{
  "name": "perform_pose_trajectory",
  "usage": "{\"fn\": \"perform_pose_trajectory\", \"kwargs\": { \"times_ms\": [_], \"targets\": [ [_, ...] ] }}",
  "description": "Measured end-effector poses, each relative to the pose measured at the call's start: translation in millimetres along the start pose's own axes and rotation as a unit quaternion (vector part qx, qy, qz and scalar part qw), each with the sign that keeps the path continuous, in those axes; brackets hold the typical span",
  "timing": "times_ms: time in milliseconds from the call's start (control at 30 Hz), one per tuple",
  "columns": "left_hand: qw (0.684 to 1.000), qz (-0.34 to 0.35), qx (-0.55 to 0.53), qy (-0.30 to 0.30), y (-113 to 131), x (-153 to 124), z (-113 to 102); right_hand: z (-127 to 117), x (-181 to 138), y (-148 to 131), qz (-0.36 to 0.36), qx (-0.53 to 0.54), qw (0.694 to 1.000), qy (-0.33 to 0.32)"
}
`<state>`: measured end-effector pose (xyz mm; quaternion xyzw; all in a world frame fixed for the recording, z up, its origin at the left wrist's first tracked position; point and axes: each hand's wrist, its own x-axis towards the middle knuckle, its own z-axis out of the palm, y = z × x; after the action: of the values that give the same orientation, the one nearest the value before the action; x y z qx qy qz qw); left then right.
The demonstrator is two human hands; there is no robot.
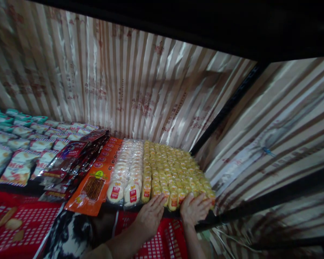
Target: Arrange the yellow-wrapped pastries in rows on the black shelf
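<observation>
Yellow packets [175, 169] on dark shelf [21, 190], rows running front to back, front ones upright, long axis near vertical, red-labelled faces outward, shiny, left hand [151, 214] and right hand [194, 209] against front row, fingers extended

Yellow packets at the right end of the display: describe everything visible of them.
The yellow packets form a dense block of rows running back towards the striped sheeting. They look small and rounded, in shiny plastic-like wrap; several front ones bear reddish labels, too blurred to read. The block lies just right of the white packets. At its front, the left hand and right hand rest their fingers against it, partly covering some packets.
</observation>
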<state>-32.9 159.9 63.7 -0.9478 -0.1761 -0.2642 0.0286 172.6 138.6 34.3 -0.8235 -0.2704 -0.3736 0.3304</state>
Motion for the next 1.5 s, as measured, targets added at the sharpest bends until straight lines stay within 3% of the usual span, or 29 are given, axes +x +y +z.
{"fn": "perform_pose_trajectory", "kwargs": {
  "times_ms": [100, 200, 333, 500, 600, 767, 900, 1067, 1200, 1367, 1500],
  "targets": [
    [0.999, 0.0, -0.022, -0.028, 0, 4, -6, -3, 1, -2, -0.006, -0.002, 1.0, -0.004],
    [0.999, -0.009, -0.034, -0.004, 3, -1, -9, -3, 1, 0, -0.005, 0.005, 1.0, -0.01],
    [1.0, -0.012, -0.002, 0.017, 4, -21, 5, 1, 0, 4, 0.008, 0.03, 0.999, -0.015],
    [0.999, -0.025, 0.013, -0.017, -1, -27, 16, -1, 3, 9, -0.018, 0.077, 0.996, -0.028],
    [0.998, -0.058, -0.001, -0.007, 2, -25, 10, -8, 5, 7, -0.012, 0.093, 0.995, -0.04],
    [0.999, -0.038, 0.003, 0.002, 9, -36, 0, -17, 7, -1, 0.042, 0.078, 0.995, -0.056],
    [0.998, -0.057, -0.001, -0.019, 9, -45, -4, -25, -1, -6, 0.041, 0.089, 0.994, -0.058],
    [0.997, -0.063, -0.032, -0.042, 8, -46, -10, -55, -27, -23, -0.049, 0.156, 0.986, -0.039],
    [0.993, -0.083, -0.053, -0.063, 7, -42, -13, -76, -53, -39, -0.137, 0.209, 0.964, -0.091],
    [0.992, -0.089, -0.06, -0.071, 6, -41, -19, -72, -73, -48, -0.211, 0.224, 0.939, -0.154],
    [0.996, -0.078, -0.037, -0.019, 4, -53, -21, -65, -74, -50, -0.201, 0.217, 0.943, -0.152]
  ]
}}
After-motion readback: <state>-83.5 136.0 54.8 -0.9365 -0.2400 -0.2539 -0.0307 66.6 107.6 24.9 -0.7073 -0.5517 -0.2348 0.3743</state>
